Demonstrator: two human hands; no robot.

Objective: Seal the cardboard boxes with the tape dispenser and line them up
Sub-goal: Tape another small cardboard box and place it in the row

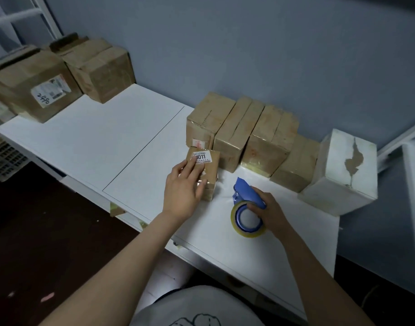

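white table (pixel 140 142) centre | grey-blue wall (pixel 272 55) far | slatted crate (pixel 4 158) left, below table | dark floor (pixel 48 231) near left

The left hand (pixel 183 187) is lying flat on a small labelled box (pixel 210 170) on the white table (pixel 96 142). To its right, the right hand (pixel 270 210) is gripping a blue tape dispenser (pixel 246 196). Farther back, brown boxes (pixel 248 135) are standing in a row.
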